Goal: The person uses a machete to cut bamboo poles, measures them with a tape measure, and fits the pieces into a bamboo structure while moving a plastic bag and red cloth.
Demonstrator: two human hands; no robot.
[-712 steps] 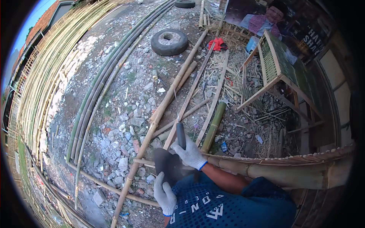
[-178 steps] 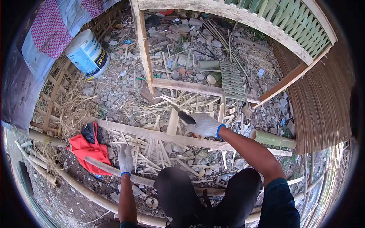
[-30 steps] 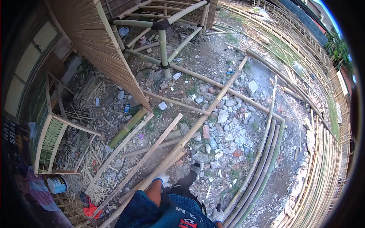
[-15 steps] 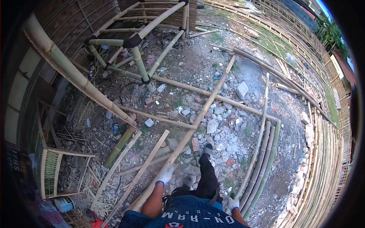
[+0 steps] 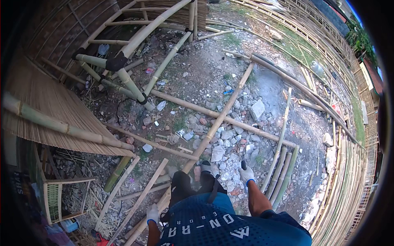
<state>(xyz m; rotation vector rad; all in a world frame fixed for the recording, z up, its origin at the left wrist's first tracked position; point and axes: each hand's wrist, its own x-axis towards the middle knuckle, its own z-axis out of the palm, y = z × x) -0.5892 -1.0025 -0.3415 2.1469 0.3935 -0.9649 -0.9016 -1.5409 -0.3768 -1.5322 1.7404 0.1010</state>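
Both hands wear white work gloves. My right hand (image 5: 246,174) is out in front of my body, over the rubble-strewn ground (image 5: 230,158). Its fingers are closed, and a small dark end (image 5: 243,165) sticks out past them; I cannot tell what it is. My left hand (image 5: 152,213) hangs low by my side, next to the long bamboo pole (image 5: 218,119) that runs away from me across the ground. Its fingers are too small to read. A crossing bamboo pole (image 5: 197,108) meets the long one ahead.
A bamboo frame with black-wrapped joints (image 5: 117,62) stands at upper left. Below it, a reed screen (image 5: 61,106) hangs behind a thick bamboo pole (image 5: 67,128). A small woven-panel frame (image 5: 53,201) stands lower left. Cut poles (image 5: 284,172) lie right; stacked bamboo (image 5: 342,180) lies beyond.
My right hand has risen from beside my hip to out in front. My left hand has drawn back toward my body along the pole. My view has shifted, showing more of the reed screen.
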